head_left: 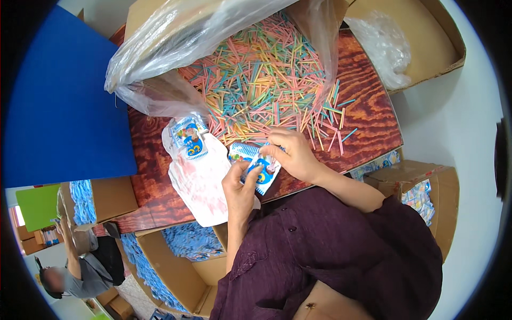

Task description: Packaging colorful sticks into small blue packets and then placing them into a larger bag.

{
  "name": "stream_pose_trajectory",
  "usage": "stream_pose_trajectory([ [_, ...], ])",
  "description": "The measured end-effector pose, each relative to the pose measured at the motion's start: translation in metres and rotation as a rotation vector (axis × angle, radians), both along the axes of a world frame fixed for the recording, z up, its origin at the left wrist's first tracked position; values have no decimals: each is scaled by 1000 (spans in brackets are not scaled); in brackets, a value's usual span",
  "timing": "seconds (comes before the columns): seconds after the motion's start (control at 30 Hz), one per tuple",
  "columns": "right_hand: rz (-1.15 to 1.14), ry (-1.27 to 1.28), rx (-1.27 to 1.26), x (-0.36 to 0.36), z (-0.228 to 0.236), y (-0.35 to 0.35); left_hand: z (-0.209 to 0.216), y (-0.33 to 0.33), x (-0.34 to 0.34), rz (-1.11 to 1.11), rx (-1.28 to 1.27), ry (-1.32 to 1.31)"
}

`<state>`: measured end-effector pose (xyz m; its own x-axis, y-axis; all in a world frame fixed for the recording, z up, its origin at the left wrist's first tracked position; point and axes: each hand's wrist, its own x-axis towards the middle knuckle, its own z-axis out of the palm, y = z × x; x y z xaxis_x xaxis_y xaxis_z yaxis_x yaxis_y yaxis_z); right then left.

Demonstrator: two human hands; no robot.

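A small blue-and-white printed packet (pixel 266 178) is held just off the table's near edge, above my lap. My left hand (pixel 237 189) grips its left side, thumb across the front. At the packet's top edge the fingers of my right hand (pixel 295 154) are pinched together; whether a stick is between them is hidden. A second packet (pixel 241 151) shows behind the held one, close to my left fingers. More packets (pixel 189 140) lie on a white, pink-stained sheet (pixel 196 184) to the left. Beyond my hands spreads a big heap of thin pastel sticks (pixel 261 80).
The sticks spill from a carton lined with clear plastic (pixel 160 50) onto the red wood-patterned table (pixel 368 106). An open carton (pixel 426 32) stands far right. Cartons of packets (pixel 418 200) sit lower right and below the table (pixel 176 261). A blue panel (pixel 64 101) rises left; another person (pixel 88 272) works lower left.
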<state>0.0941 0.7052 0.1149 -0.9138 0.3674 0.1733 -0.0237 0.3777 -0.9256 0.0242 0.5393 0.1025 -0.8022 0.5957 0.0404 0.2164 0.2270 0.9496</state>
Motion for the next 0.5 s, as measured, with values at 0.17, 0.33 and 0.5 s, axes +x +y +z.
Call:
stream_pose_trajectory([
  [0.17,52,212,223,-6,3,-1,-6,1,-2,35,54,-149],
  [0.33,214,21,-105,-11,-8,16,-10,-5,-7,-36,-73,238],
  [0.5,-75,-8,794,-56,2,68,-3,3,0,-9,-22,325],
])
